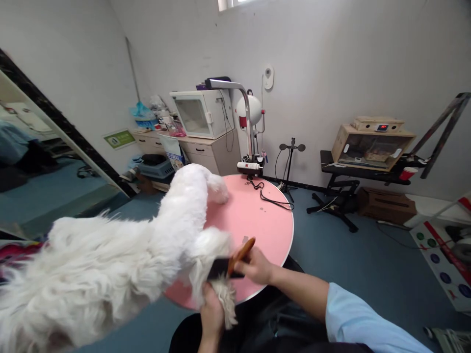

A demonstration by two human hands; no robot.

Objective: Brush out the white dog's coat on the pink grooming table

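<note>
A white, long-haired dog [147,250] stands partly on the round pink table [253,206]; its front end fills the lower left of the view. My left hand [212,309] is closed round one of its legs, and the shaggy paw [226,296] sticks out beside my fingers. In my right hand [256,267] is a slicker brush [241,255] with an orange-brown wooden handle. Its dark, broad head lies against the leg fur just above my left hand. The brush and nearby fur are slightly blurred.
A grooming arm [245,98] rises at the table's far edge, with a black leash [272,198] lying below it. Behind are a white cabinet [206,115] and drawers. A wooden box [371,147] sits on a black stand at right; a mirror [55,142] leans at left.
</note>
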